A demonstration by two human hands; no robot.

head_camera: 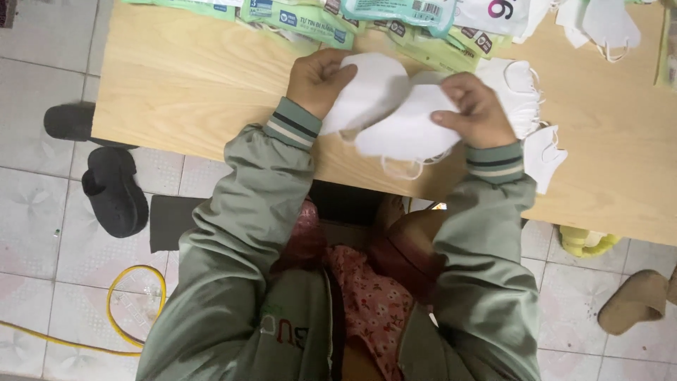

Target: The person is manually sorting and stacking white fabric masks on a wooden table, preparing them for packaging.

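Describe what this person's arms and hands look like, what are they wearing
Both arms wear a grey-green jacket. Each sleeve ends in a ribbed green cuff with pale and dark stripes. The left hand and right hand are bare: no gloves, and no rings or watch visible.

Flat green-and-white packets lie overlapping along the table's far edge, one teal pouch atop.

Our sage-green jacket sleeves with striped cuffs, white face masks, pale wood table, black slippers, yellow cable, our red floral garment
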